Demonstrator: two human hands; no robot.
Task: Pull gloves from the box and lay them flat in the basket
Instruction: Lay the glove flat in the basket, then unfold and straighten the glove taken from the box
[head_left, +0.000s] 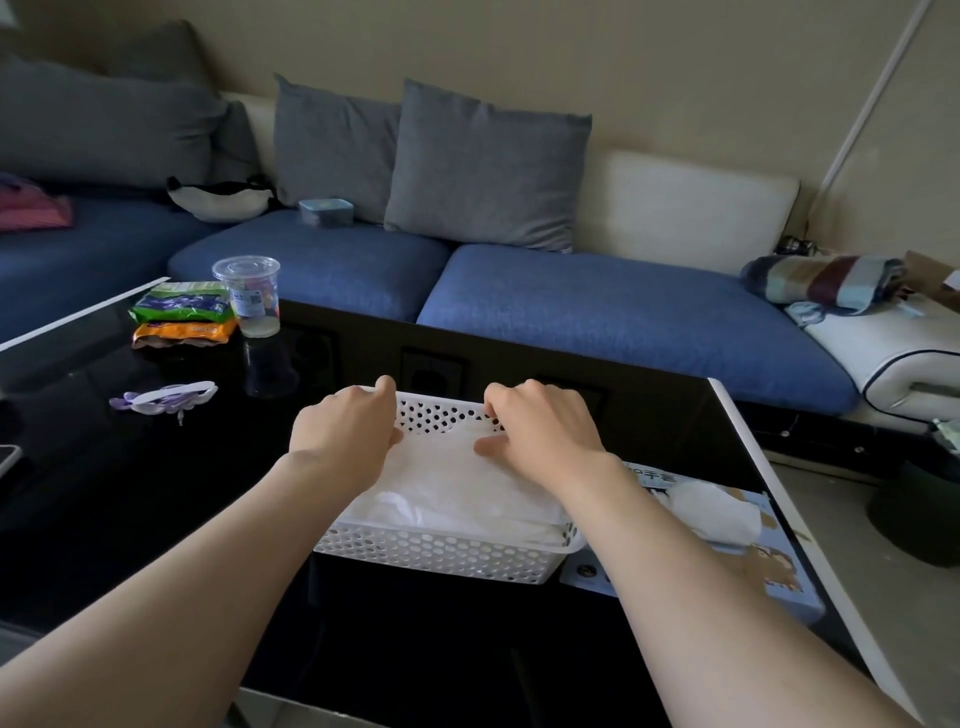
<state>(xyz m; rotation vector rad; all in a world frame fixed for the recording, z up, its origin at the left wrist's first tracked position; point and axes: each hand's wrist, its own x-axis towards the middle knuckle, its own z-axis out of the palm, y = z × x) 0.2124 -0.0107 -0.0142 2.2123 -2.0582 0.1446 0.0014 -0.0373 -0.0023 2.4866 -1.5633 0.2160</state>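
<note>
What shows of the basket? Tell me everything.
The basket is white plastic, rectangular, its walls pierced with round holes. It stands upright on the black table, with the box at its right. Thin white gloves lie piled inside. The left hand and right hand rest on the gloves at its far end.

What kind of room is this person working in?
Most likely a home living room: a blue sofa with grey cushions runs behind a glossy black coffee table holding snack packets and a plastic cup.
</note>
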